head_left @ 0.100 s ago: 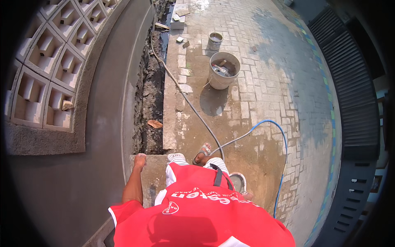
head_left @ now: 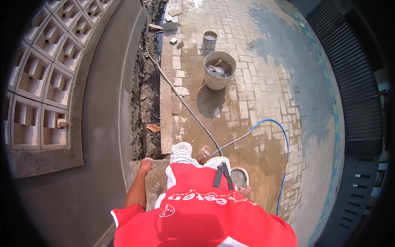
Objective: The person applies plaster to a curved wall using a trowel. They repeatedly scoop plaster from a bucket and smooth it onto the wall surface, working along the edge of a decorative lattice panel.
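Observation:
My left hand (head_left: 145, 164) is held out at my left side, above the concrete slab (head_left: 138, 178) by the wall. Its fingers are curled in, and no object shows in them. At my right hip, my right hand (head_left: 245, 191) grips the near rim of a small pale bucket (head_left: 247, 176) with grey contents. Part of that bucket is hidden behind my red shirt, and only the knuckles of the right hand show.
Ahead on the paving stand a large bucket (head_left: 217, 84) with tools in it and a smaller can (head_left: 210, 40). A hose (head_left: 185, 105), partly blue, crosses the ground. An open muddy trench (head_left: 149, 103) runs along the grey wall (head_left: 103, 123); blocks (head_left: 170, 24) lie beside it.
More of the small bucket and my right hand shows past my shirt. My left hand sits slightly lower and further right, and one knee has come forward.

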The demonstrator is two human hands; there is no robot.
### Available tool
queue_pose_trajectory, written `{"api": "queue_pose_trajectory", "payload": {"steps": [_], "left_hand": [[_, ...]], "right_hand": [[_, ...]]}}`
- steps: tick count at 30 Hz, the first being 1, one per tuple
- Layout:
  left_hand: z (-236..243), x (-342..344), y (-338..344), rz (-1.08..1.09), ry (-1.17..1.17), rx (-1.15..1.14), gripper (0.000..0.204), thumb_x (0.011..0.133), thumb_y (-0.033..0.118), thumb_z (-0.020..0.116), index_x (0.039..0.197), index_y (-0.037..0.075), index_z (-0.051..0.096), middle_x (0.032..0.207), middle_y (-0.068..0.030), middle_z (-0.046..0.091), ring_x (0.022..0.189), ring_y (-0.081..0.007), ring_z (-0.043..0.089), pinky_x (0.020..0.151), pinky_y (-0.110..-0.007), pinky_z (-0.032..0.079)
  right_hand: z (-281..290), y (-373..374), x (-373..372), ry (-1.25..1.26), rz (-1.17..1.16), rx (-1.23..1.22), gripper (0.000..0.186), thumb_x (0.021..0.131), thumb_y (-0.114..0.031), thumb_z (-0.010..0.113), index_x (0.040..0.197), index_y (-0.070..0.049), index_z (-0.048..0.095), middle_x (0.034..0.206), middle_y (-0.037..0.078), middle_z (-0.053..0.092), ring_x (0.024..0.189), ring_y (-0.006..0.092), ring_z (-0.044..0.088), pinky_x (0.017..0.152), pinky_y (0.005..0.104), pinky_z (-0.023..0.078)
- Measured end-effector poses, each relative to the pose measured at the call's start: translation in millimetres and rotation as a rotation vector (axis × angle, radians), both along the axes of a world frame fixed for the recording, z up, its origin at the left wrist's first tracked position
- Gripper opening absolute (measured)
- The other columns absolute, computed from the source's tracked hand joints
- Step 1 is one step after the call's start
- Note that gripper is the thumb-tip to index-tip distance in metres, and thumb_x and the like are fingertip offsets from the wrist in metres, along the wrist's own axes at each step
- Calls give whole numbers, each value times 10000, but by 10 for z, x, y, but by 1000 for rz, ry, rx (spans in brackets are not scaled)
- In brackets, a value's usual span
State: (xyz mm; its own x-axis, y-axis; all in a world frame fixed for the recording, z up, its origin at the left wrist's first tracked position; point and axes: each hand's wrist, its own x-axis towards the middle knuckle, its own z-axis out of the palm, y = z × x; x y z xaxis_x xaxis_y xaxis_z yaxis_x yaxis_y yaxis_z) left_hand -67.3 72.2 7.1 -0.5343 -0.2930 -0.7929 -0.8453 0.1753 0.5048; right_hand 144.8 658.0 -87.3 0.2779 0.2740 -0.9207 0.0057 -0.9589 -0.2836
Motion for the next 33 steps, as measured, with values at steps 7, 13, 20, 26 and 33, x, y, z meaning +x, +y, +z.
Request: {"api": "queue_pose_trajectory", "payload": {"steps": [7,13,20,26,33], "left_hand": [[47,-935,947,-112,-168,-36,170,872,192,555,957,54,607,775,-70,595,570,-168,558,497,-305,466],[-475,-1755,1166,24,-239,-6,183,895,234,523,990,93,592,775,-68,608,506,-170,558,431,-301,412],[-543,-2622,1730,-37,-297,-1,194,890,215,499,1028,101,572,785,-62,615,525,-183,586,472,-301,449],[-243,-3002,1800,191,-290,26,158,904,184,502,1024,101,563,761,-19,598,555,-133,564,493,-258,444],[171,-2848,1870,278,-458,-140,80,893,190,522,925,123,551,757,-32,607,548,-152,566,503,-279,447]], "right_hand": [[255,806,-1757,99,111,145,149,847,-294,454,790,-172,390,576,-2,349,459,140,314,533,334,332],[384,1384,-3444,90,320,205,102,834,-222,471,763,-169,423,553,-13,362,425,123,336,408,269,315],[-152,2136,-4773,146,580,293,90,835,-204,522,789,-133,490,547,-6,404,427,141,415,429,280,398],[-309,2338,-6025,65,898,268,107,822,-171,558,801,-68,539,570,20,484,479,157,513,437,261,415],[-744,2593,-7120,104,1257,232,126,815,-175,549,833,-52,567,617,30,522,524,141,526,441,251,368]]}}
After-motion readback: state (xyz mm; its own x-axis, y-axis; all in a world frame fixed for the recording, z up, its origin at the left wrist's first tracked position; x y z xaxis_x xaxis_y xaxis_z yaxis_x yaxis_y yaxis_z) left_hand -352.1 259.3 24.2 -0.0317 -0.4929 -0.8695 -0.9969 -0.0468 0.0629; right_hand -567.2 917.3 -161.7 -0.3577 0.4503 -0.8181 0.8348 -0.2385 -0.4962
